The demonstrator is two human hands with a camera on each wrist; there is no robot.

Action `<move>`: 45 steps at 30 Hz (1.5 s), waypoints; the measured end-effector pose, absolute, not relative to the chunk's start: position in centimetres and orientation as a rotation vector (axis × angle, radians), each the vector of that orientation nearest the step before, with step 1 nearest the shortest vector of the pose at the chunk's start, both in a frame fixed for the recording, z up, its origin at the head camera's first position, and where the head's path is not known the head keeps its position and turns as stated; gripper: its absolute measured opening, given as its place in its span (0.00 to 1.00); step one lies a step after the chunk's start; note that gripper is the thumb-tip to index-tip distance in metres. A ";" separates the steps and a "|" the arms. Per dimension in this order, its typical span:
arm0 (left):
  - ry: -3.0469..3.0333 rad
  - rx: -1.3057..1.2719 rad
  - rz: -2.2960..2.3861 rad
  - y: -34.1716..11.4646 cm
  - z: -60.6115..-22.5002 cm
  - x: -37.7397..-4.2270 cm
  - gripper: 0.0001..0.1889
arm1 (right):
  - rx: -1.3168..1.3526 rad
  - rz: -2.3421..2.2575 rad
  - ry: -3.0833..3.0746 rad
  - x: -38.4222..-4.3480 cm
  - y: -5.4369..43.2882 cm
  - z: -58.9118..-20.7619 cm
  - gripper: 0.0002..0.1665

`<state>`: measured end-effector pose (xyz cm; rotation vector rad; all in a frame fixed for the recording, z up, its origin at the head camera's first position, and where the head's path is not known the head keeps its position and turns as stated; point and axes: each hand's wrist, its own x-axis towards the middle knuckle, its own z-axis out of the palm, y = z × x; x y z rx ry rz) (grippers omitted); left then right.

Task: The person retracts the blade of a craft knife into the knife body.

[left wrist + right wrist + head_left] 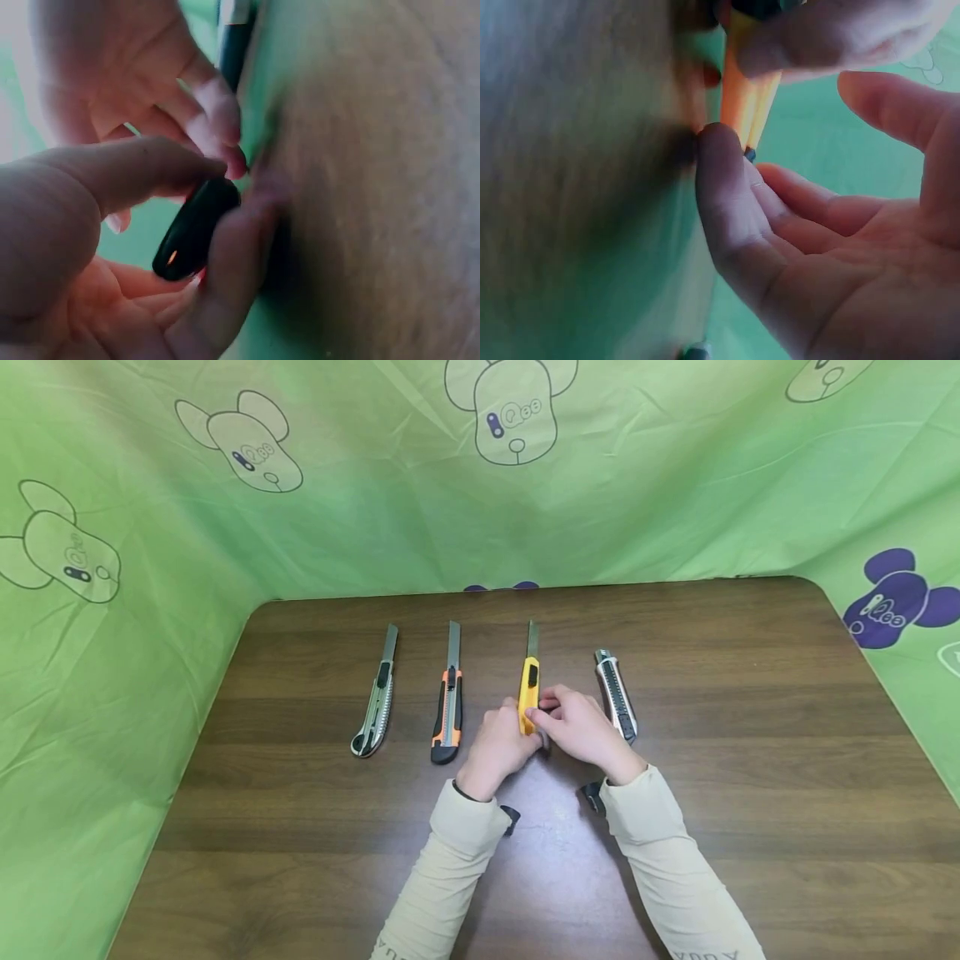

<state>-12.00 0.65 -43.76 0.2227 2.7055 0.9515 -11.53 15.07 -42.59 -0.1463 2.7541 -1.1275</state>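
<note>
A yellow utility knife (pixel 529 681) with its blade extended points away from me near the middle of the wooden table. My left hand (pixel 501 739) pinches its near end; the left wrist view shows the knife's black tail (pixel 196 232) between thumb and finger. From the right, my right hand (pixel 581 722) reaches in, fingertips right at the yellow body. In the right wrist view, the right hand's fingers (pixel 731 195) are loosely extended beside the handle, with another digit spread away from it. The hands partly hide the handle's lower half.
Left of the hands lie a silver-grey utility knife (pixel 375 702) and an orange and black one (pixel 447 702), blades extended. A white and black utility knife (pixel 617 693) lies just beyond the right hand. Green printed cloth (pixel 360 527) borders the table's back and sides.
</note>
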 end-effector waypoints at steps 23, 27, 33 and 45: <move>1.859 0.182 1.609 -1.0 -43.0 -13.2 0.30 | 0.109 -1.717 2.414 -12.6 15.5 -42.8 0.29; 1.864 0.272 1.550 -1.0 -42.7 -13.1 0.23 | 0.196 -1.823 2.380 -12.7 15.6 -42.6 0.25; 1.732 0.365 1.528 -0.4 -42.8 -12.6 0.18 | 0.281 -1.995 2.293 -12.8 15.9 -42.4 0.26; 1.807 0.510 1.360 1.0 -42.9 -11.9 0.12 | 0.276 -2.180 2.124 -12.5 15.6 -42.4 0.33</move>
